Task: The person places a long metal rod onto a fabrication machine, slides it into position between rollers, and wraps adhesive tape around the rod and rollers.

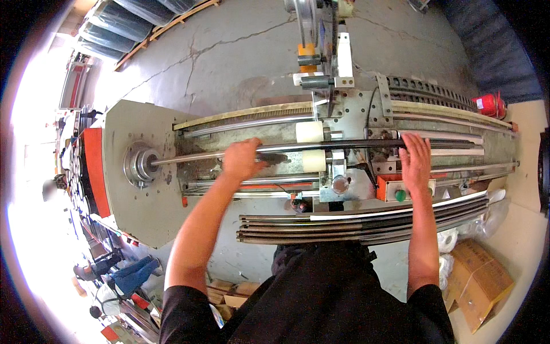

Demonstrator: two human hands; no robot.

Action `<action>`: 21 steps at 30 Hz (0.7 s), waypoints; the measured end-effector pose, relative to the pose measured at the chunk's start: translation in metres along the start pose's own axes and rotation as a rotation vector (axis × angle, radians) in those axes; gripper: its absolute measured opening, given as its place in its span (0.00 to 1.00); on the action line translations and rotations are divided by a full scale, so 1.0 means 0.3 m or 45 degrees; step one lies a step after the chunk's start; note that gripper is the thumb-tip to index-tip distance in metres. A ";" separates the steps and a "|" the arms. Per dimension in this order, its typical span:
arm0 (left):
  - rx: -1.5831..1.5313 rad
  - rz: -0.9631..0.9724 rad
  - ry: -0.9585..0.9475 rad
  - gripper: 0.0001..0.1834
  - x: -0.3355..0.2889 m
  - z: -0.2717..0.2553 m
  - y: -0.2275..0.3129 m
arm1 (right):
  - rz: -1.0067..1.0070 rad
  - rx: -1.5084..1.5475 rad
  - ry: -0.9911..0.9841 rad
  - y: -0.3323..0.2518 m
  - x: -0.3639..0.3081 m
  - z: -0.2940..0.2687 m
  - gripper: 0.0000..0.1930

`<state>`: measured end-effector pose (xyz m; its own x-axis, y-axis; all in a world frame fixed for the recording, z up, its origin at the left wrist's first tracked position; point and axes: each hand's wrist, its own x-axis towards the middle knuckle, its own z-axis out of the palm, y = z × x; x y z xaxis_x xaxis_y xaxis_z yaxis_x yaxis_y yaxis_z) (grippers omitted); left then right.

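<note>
A long metal rod (192,157) runs rightward out of the round chuck (142,164) of a grey machine. From about my left hand onward, a black tube (358,144) lies along the same line. My left hand (242,159) is closed around it where bare metal meets black; the exact grip is partly hidden. Farther right, my right hand (416,163) has its fingers over the black tube, holding it. Between my hands the tube passes by two white rollers (312,161) on the machine's carriage (355,172).
Several dark tubes (321,232) lie in a row between me and the machine. A red control box (391,188) with a green button sits below my right hand. Cardboard boxes (478,281) stand at lower right. Another person (123,272) is at far left.
</note>
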<state>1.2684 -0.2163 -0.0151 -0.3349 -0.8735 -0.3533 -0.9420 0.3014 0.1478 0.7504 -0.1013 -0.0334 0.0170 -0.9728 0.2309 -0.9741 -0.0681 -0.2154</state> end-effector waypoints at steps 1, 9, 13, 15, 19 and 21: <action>0.010 0.019 0.020 0.30 0.015 0.001 0.083 | -0.021 0.019 -0.007 -0.054 0.009 0.012 0.23; 0.020 0.056 0.091 0.17 0.046 0.030 0.124 | -0.074 0.122 -0.081 -0.236 0.054 0.041 0.23; 0.004 0.031 0.140 0.15 -0.045 0.047 -0.215 | -0.023 0.022 -0.022 -0.101 0.028 0.043 0.21; 0.144 -0.056 0.125 0.13 -0.086 0.062 -0.413 | -0.004 -0.014 -0.044 -0.066 0.026 0.022 0.20; 0.023 -0.208 0.159 0.18 -0.212 0.006 -0.791 | 0.042 -0.094 -0.016 0.018 0.020 -0.008 0.20; 0.144 -0.337 0.194 0.20 -0.253 -0.028 -0.863 | 0.057 -0.095 0.020 0.024 0.012 -0.013 0.19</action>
<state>1.5380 -0.2313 -0.0187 -0.0790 -0.9719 -0.2220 -0.9953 0.0895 -0.0376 0.7426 -0.1045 -0.0305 -0.0300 -0.9709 0.2378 -0.9880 -0.0073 -0.1545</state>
